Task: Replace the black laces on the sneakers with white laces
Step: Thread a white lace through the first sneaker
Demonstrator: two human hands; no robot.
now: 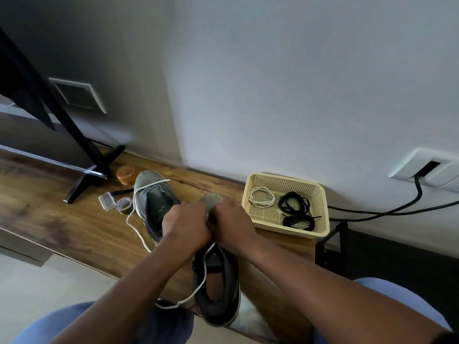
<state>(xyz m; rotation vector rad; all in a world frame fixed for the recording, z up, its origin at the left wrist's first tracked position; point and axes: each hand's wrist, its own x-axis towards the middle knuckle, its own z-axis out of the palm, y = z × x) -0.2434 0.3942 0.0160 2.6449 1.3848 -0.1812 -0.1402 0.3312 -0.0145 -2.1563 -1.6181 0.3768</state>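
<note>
Two grey sneakers lie on the wooden shelf point(62, 219). The far sneaker point(154, 194) sits at the centre left, and a loose white lace point(135, 214) loops round its left side. The near sneaker point(218, 289) points away from me, its heel over the shelf's front edge. My left hand point(185, 224) and my right hand point(229, 223) are curled close together over its front eyelets, pinching a white lace point(202, 281) that trails down over the opening to the left. The fingertips are hidden.
A cream plastic basket point(320, 202) at the right holds a coiled white lace point(262, 196) and black laces point(295, 211). A TV stand leg point(87, 180), an orange jar point(126, 175), a tape roll point(123, 204) and a small clear box point(107, 200) lie left. Black cables point(397, 207) run from a wall socket.
</note>
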